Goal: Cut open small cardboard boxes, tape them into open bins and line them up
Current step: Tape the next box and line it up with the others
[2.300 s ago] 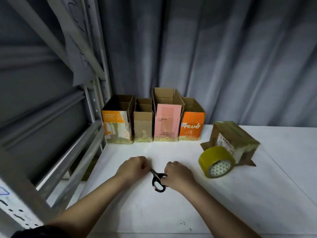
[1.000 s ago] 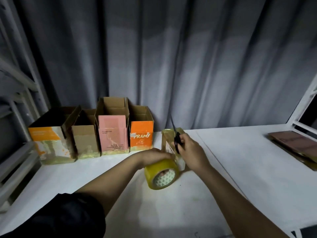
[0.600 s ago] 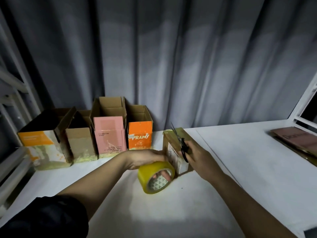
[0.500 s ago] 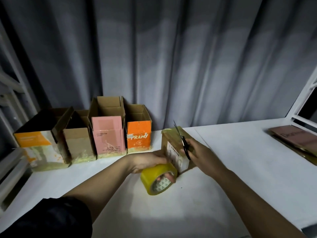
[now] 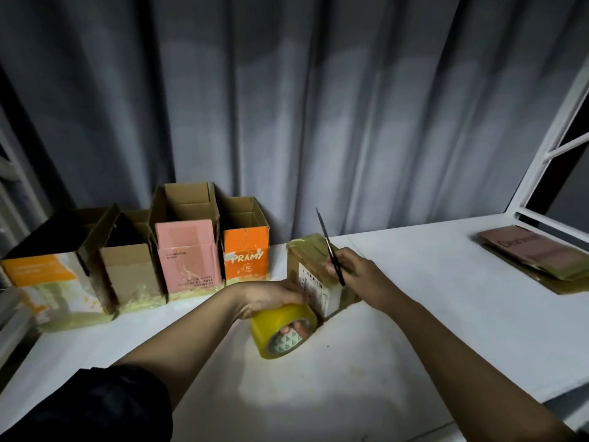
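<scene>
The left hand (image 5: 274, 298) grips a roll of yellowish packing tape (image 5: 282, 330) from above, with fingertips (image 5: 294, 327) curled down into the roll's core, and the roll sits on edge at the white table (image 5: 414, 314), its open face turned toward the camera. The right hand (image 5: 357, 275) is closed around a pair of black scissors (image 5: 331, 250), blades together and pointing up and slightly left, above a small brown cardboard box (image 5: 314, 275) that is still sealed and wrapped in glossy tape, with a white barcode label on its near face. The tape roll is just in front of this box, touching or nearly touching its lower left corner. To the left, 4 open-topped bins stand in a row against the grey curtain (image 5: 318, 106): an orange-and-white bin (image 5: 47, 291) at the far left, then a plain brown bin (image 5: 130, 275), a pink bin (image 5: 188, 253), and an orange bin (image 5: 246, 253) printed "PRAMY". The sealed box stands just right of that orange bin, apart from it. Flattened cardboard (image 5: 535, 256) lies at the table's far right, near a white frame (image 5: 548, 151).
</scene>
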